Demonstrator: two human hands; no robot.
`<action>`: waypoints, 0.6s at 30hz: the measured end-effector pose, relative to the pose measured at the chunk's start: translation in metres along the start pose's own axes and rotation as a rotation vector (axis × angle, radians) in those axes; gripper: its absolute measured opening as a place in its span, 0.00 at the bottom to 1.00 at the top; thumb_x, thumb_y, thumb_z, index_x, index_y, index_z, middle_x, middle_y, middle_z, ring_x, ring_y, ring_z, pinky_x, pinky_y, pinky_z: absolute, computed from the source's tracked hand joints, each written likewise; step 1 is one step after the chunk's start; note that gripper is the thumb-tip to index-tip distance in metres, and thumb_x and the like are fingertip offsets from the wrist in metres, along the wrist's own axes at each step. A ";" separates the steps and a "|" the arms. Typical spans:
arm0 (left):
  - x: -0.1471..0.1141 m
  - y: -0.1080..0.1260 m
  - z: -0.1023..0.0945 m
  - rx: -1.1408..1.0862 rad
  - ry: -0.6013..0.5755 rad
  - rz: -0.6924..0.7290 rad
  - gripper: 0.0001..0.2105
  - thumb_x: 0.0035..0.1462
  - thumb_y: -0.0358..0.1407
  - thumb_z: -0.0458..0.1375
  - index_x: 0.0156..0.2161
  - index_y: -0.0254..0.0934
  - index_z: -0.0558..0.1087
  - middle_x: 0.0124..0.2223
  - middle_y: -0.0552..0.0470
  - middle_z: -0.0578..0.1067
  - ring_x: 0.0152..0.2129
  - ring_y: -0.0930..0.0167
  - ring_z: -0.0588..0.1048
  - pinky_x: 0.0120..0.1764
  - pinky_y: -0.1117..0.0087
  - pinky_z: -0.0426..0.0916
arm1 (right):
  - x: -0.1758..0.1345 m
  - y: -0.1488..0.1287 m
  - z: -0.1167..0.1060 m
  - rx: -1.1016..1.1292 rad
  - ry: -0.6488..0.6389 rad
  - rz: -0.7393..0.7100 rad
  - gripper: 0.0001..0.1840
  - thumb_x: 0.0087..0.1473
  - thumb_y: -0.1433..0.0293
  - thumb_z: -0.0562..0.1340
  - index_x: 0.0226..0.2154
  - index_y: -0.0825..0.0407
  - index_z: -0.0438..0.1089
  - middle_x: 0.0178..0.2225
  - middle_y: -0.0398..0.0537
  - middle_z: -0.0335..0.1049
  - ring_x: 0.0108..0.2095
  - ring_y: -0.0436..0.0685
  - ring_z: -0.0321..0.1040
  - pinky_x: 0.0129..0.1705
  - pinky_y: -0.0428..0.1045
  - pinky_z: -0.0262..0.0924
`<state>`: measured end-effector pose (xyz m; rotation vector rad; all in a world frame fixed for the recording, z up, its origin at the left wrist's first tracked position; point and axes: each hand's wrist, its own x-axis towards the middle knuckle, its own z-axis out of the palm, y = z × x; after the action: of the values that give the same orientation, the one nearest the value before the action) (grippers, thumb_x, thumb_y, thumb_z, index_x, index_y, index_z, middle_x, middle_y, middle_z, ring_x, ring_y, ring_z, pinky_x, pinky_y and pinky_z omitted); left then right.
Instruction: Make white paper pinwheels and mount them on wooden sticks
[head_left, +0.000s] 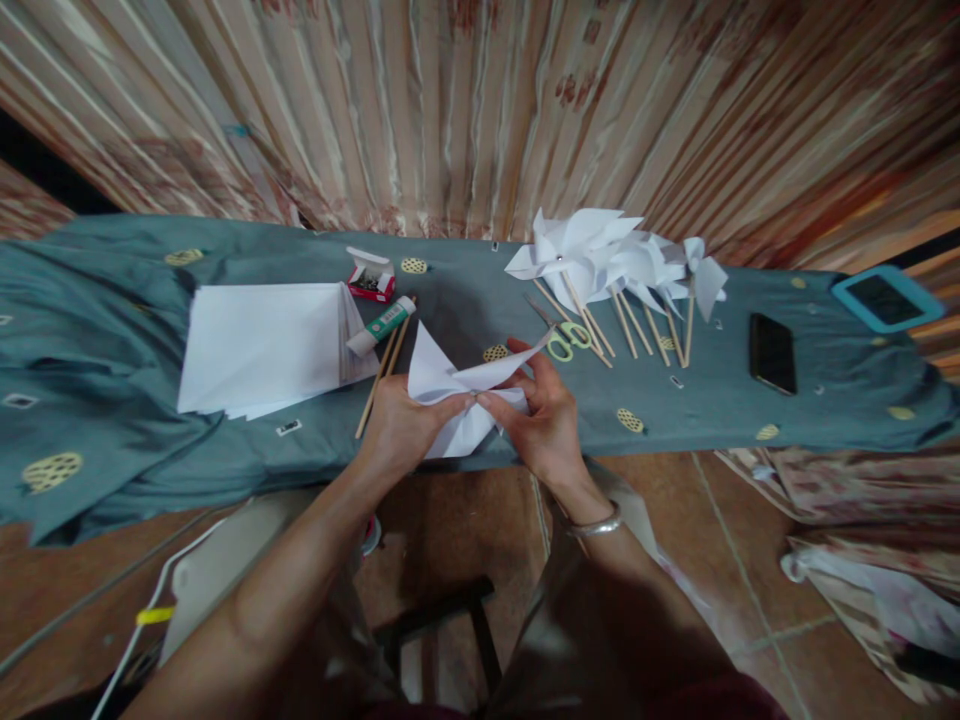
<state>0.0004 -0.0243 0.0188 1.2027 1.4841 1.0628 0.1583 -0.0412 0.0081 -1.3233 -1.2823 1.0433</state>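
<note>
Between my hands is a white paper pinwheel [480, 375], its blades folded in toward the middle. My left hand [401, 415] grips its left side, with the thumb pressed at the centre. My right hand [544, 410] holds the right side, and its thumb meets the left one at the centre, where a small pin head seems to show. Under the paper, most of my fingers are hidden. Two wooden sticks [386, 370] lie just left of the pinwheel, beside a green and white glue stick [382, 326]. Scissors with light green handles [568, 341] rest beyond my right hand.
A stack of white paper [262, 345] lies on the left of the cloth-covered table [465, 270]. Behind the glue stick stands an open red box [371, 280]. Several finished pinwheels on sticks [600, 255] lie at the back right. Farther right are a phone [772, 352] and a blue-framed tablet [887, 298].
</note>
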 end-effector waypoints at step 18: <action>0.001 0.002 0.001 0.004 0.007 0.010 0.09 0.35 0.34 0.68 0.23 0.32 0.75 0.22 0.51 0.77 0.20 0.70 0.73 0.20 0.75 0.66 | 0.000 0.002 0.003 0.021 -0.007 0.012 0.32 0.47 0.63 0.70 0.54 0.47 0.62 0.37 0.45 0.77 0.38 0.58 0.76 0.37 0.51 0.71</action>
<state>0.0012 -0.0233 0.0205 1.2119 1.4880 1.0723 0.1561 -0.0406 0.0061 -1.3141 -1.2668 1.0683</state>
